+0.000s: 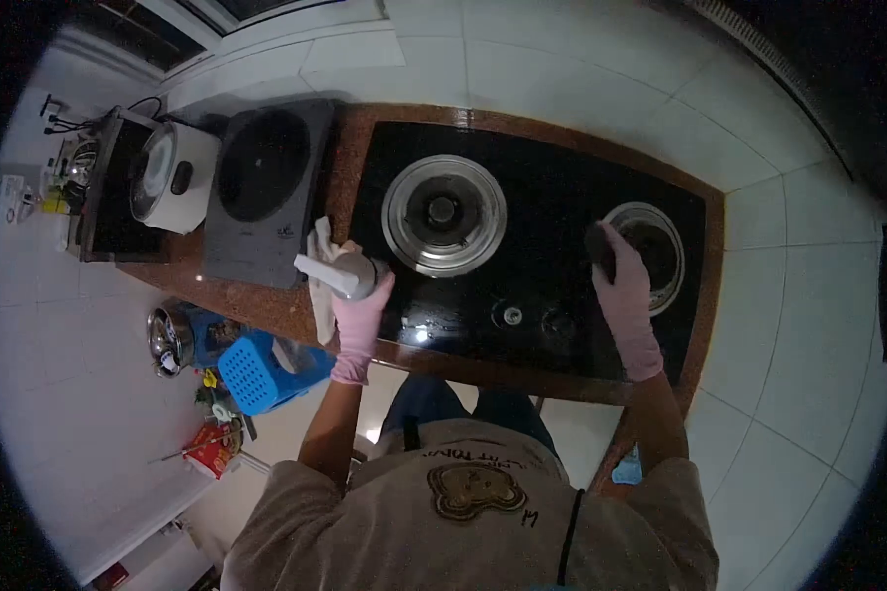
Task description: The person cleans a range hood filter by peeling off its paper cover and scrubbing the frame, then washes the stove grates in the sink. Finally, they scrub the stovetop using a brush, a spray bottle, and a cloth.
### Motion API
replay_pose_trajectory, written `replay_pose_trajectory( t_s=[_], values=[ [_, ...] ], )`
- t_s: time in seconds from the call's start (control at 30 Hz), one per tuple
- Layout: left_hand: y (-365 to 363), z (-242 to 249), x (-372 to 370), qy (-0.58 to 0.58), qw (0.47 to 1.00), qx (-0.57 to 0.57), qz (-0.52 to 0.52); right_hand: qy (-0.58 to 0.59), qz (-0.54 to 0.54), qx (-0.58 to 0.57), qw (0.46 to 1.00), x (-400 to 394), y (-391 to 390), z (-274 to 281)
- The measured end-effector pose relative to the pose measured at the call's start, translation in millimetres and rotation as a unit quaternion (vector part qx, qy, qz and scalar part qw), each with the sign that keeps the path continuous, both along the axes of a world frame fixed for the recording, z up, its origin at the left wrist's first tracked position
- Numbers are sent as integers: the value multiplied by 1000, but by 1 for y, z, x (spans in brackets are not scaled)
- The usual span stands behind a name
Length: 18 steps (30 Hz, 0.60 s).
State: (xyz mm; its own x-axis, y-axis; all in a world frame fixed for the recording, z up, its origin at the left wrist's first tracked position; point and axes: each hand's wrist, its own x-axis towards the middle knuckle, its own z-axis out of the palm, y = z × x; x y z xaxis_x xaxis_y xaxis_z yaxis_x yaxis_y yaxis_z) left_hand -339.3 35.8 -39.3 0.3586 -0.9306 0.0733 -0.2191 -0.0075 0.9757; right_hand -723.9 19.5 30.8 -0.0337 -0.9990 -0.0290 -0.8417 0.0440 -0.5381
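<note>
My left hand [358, 320], in a pink glove, is closed around a spray bottle [361, 279] with a white trigger head. It is over the left edge of the black glass gas hob [552, 177], and a whitish cloth [320, 295] lies beside it on the counter. My right hand [625, 286], also gloved in pink, is at the left side of the right burner [668, 246]. Its fingers are closed on a dark scrubbing pad [598, 246], whose exact kind is hard to make out. The left burner [443, 215] has a shiny metal ring and lies between my hands.
Left of the hob, an induction cooker [263, 167] and a white rice cooker [177, 172] stand on the brown counter [266, 305]. A blue basket [251, 374] and a metal pot [170, 340] are lower left. Tiled wall [562, 59] borders the counter behind and at right.
</note>
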Motion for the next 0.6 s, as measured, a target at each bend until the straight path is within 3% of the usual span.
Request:
replay_pose_trajectory(
  t_s=[0.03, 0.07, 0.1, 0.17, 0.2, 0.23, 0.27, 0.3, 0.33, 0.37, 0.4, 0.43, 0.47, 0.57, 0.6],
  values=[
    [3, -20, 7, 20, 1000, -4, -2, -2, -22, 18, 1000, 22, -32, 13],
    [2, -7, 5, -40, 999, -19, -25, -25, 4, -63, 998, 42, -66, 4],
    [2, -8, 6, -19, 999, -9, -28, -47, 31, -143, 988, 62, -100, -8],
    [5, -4, 3, 21, 999, 12, -36, -56, 119, -182, 974, 116, -175, -24],
    [7, -9, 4, 37, 999, -4, -33, -6, 144, -247, 958, 153, -205, -24],
    [7, 2, -1, 81, 996, 10, -30, 87, 168, -197, 962, 190, -237, -25],
    [14, -7, 3, -3, 998, 63, -14, 132, 128, -196, 963, 230, -274, -59],
    [8, 18, -4, -10, 998, 51, -33, 259, 176, -221, 924, 254, -282, -66],
    [9, 21, -5, -64, 996, 58, -35, 292, 185, -209, 915, 274, -294, -88],
    [8, 9, 4, -16, 997, 41, -66, 202, 215, -146, 944, 273, -286, -88],
    [5, 12, -2, 21, 997, 31, -61, 141, 170, -167, 961, 275, -286, -105],
    [7, 19, -4, 56, 997, 26, -50, 99, 198, -165, 961, 259, -283, -109],
    [9, 11, 4, 178, 981, 37, -60, 56, 229, -162, 958, 243, -281, -114],
    [8, 13, -5, -13, 999, 33, -28, 57, 238, -200, 949, 150, -269, -112],
    [9, 11, -4, -10, 999, 30, -20, 55, 272, -211, 937, 107, -266, -117]
  ],
)
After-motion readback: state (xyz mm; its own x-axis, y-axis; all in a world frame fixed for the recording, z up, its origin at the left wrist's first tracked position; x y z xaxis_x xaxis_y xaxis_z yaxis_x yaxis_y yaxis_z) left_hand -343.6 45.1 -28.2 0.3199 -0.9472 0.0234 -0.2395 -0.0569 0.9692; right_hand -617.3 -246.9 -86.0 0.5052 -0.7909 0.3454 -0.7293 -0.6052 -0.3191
